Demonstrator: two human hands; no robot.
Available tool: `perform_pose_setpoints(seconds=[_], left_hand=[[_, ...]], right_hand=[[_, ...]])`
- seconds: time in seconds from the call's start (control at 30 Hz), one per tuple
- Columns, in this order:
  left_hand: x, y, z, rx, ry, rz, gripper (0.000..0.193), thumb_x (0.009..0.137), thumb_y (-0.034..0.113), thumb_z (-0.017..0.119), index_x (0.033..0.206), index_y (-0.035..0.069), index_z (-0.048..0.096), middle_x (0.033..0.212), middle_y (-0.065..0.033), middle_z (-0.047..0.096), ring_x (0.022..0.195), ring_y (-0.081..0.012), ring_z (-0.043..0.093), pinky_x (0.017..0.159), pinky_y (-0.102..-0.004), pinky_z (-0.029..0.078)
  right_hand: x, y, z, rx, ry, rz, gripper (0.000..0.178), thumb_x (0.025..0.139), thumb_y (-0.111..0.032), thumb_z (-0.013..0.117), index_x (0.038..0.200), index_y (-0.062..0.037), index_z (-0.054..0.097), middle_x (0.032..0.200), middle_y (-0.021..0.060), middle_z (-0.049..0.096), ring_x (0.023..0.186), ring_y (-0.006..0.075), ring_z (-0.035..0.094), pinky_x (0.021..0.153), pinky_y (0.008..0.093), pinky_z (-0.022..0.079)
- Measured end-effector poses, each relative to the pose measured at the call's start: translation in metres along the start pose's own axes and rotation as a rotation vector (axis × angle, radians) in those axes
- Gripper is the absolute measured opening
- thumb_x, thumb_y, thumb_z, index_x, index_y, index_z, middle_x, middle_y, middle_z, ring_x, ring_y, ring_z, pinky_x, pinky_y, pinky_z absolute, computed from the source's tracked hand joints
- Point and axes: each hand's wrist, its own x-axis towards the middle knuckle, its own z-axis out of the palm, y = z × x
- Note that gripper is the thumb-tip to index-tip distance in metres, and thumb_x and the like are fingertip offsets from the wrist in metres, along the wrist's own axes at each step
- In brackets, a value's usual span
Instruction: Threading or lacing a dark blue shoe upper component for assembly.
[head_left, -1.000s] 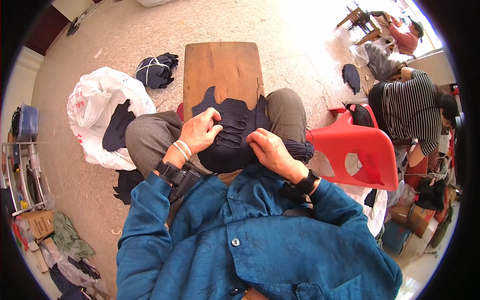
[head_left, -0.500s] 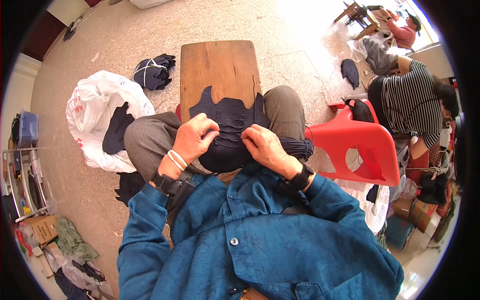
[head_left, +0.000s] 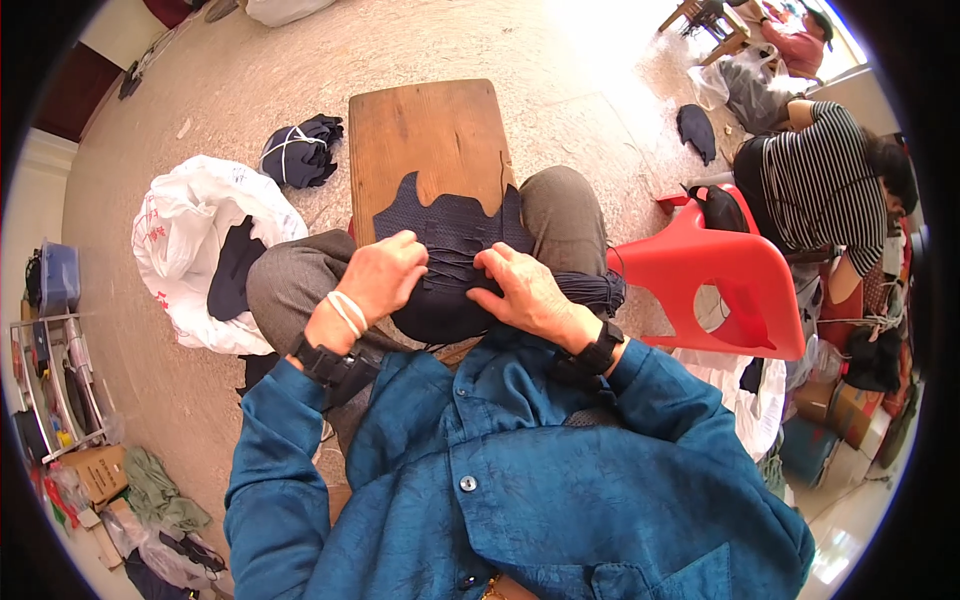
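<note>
A dark navy shoe upper (head_left: 450, 315) of textured fabric lies between my knees, its far part resting on a wooden board (head_left: 425, 125). Thin dark lace (head_left: 452, 262) crosses its middle in several rows. My left hand (head_left: 378, 275) is closed at the left ends of these rows, fingers curled in a pinch. At the right ends, my right hand (head_left: 535, 290) has curled fingers on the lace, its thumb lower and a little apart. The fingertips partly hide what they grip. A bundle of dark laces (head_left: 590, 292) sits beside my right thigh.
Left of my knee stands a white plastic bag (head_left: 170, 260) with dark pieces; a tied dark bundle (head_left: 300, 150) lies beyond it. A red plastic stool (head_left: 740, 290) is close on my right. A person in a striped top (head_left: 825, 180) bends over farther right, near boxes (head_left: 855, 410).
The lace rows have gone from loose, curved loops to straighter lines. My left hand has shifted slightly left, and my right thumb has moved away from the index finger.
</note>
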Motion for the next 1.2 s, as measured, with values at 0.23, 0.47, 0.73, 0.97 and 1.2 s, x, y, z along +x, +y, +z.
perform_pose_setpoints(seconds=[0.23, 0.47, 0.73, 0.97, 1.2], left_hand=[[-0.013, -0.008, 0.008, -0.285, 0.094, -0.219, 0.007, 0.086, 0.007, 0.071, 0.087, 0.003, 0.065, 0.075, -0.0081, 0.049, 0.065, -0.0222, 0.052, 0.059, -0.0346, 0.042], [-0.015, 0.000, 0.002, -0.276, 0.102, -0.251, 0.012, 0.083, 0.006, 0.076, 0.090, 0.003, 0.067, 0.073, -0.0049, 0.045, 0.062, -0.0158, 0.045, 0.058, -0.0317, 0.039], [-0.025, 0.006, -0.001, -0.207, 0.251, -0.443, 0.015, 0.084, 0.014, 0.076, 0.091, 0.005, 0.066, 0.076, -0.0074, 0.055, 0.063, -0.0221, 0.053, 0.059, -0.0356, 0.044], [-0.013, 0.009, 0.001, -0.152, 0.217, -0.442, 0.018, 0.084, 0.018, 0.076, 0.087, 0.005, 0.064, 0.081, -0.0100, 0.061, 0.071, -0.0288, 0.063, 0.065, -0.0398, 0.049], [0.005, 0.012, 0.014, -0.060, 0.236, -0.285, 0.017, 0.087, 0.017, 0.073, 0.085, 0.004, 0.062, 0.080, -0.0120, 0.059, 0.073, -0.0334, 0.061, 0.066, -0.0422, 0.048]], right_hand=[[0.000, -0.002, -0.002, -0.073, -0.044, -0.027, 0.044, 0.079, -0.019, 0.079, 0.112, -0.0037, 0.055, 0.103, 0.0139, 0.058, 0.098, 0.0349, 0.061, 0.082, 0.0435, 0.049], [0.001, 0.000, -0.001, -0.054, 0.009, -0.056, 0.041, 0.078, -0.015, 0.080, 0.111, -0.0047, 0.057, 0.096, 0.0120, 0.059, 0.088, 0.0311, 0.064, 0.076, 0.0423, 0.051], [-0.001, 0.001, -0.005, 0.023, -0.021, -0.023, 0.036, 0.080, -0.011, 0.077, 0.110, -0.0048, 0.057, 0.095, 0.0121, 0.059, 0.087, 0.0309, 0.064, 0.074, 0.0411, 0.051], [0.001, 0.008, -0.002, 0.150, 0.049, 0.032, 0.021, 0.089, -0.004, 0.062, 0.109, -0.0010, 0.056, 0.097, 0.0186, 0.063, 0.091, 0.0389, 0.065, 0.077, 0.0451, 0.053], [0.011, 0.007, -0.005, 0.079, 0.152, -0.064, 0.012, 0.090, -0.004, 0.062, 0.103, -0.0036, 0.062, 0.095, 0.0171, 0.060, 0.087, 0.0393, 0.064, 0.074, 0.0459, 0.053]])
